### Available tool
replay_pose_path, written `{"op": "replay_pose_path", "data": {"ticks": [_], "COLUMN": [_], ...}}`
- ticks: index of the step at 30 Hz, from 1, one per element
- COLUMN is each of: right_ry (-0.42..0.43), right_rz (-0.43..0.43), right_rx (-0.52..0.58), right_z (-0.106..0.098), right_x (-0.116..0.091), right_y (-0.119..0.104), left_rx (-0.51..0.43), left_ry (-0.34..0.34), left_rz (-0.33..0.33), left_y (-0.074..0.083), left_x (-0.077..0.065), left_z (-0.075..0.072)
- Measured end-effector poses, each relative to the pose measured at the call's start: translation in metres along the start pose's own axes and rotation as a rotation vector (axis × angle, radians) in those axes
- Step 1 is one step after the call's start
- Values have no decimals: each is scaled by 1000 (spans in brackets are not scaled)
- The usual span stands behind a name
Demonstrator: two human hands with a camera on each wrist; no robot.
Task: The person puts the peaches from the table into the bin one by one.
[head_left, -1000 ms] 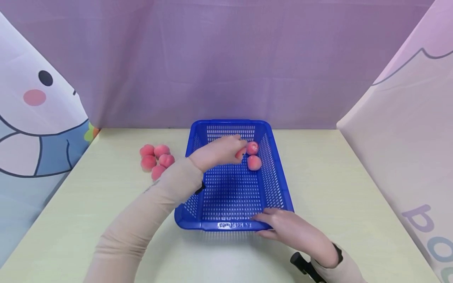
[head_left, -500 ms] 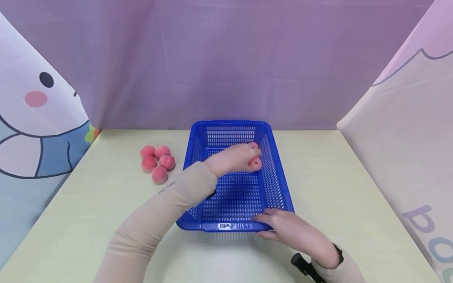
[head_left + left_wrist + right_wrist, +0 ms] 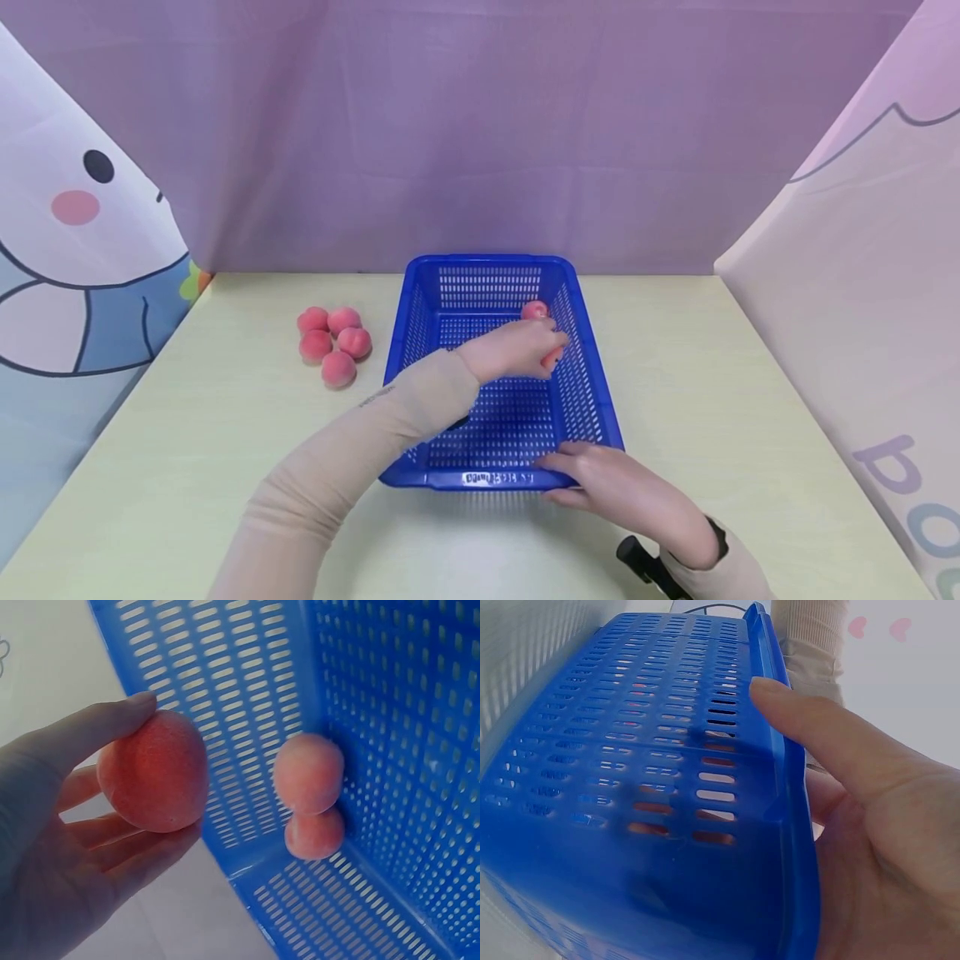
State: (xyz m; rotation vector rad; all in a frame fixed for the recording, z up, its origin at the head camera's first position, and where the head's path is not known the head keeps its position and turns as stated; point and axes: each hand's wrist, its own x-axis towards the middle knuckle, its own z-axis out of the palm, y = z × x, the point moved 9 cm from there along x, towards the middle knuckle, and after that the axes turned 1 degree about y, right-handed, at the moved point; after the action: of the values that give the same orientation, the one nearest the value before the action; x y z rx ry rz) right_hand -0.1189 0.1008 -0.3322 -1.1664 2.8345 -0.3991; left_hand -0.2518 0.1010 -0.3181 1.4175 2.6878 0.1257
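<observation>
My left hand [image 3: 521, 343] is over the inside of a blue plastic basket [image 3: 480, 480], toward its right side. It holds a peach [image 3: 154, 772], thumb on one side and fingers curled round the other. Two more peaches lie in the basket corner: in the left wrist view a paler peach [image 3: 309, 772] touches a smaller-looking peach [image 3: 316, 834]. From the head, one of them [image 3: 534, 309] shows just beyond my left hand, which hides the other. My right hand [image 3: 603, 483] grips the near rim at the right corner, thumb outside the wall [image 3: 727, 885] and fingers inside.
Several peaches [image 3: 316, 347] sit in a loose cluster on the pale table [image 3: 187, 433], left of the basket. A purple cloth [image 3: 480, 133] hangs behind the table, with printed panels [image 3: 840, 275] at both sides. Black straps [image 3: 648, 568] show at the wrists.
With the peach in it, my left hand has moved right and a little nearer inside the basket, now covering one of the peaches there. My right hand stays on the rim.
</observation>
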Motion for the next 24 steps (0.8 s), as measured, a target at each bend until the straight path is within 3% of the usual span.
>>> {"op": "replay_pose_path", "data": {"ticks": [14,24], "right_ry": [17,17], "right_rz": [-20,-15], "right_rx": [-9,-14], "right_z": [-1,-1], "right_x": [0,-1], "right_y": [-1,-1], "left_rx": [52,102], "left_ry": [43,54], "left_rz": [67,74], "left_y": [8,7], "left_x": [10,14], "left_z": [20,29]}}
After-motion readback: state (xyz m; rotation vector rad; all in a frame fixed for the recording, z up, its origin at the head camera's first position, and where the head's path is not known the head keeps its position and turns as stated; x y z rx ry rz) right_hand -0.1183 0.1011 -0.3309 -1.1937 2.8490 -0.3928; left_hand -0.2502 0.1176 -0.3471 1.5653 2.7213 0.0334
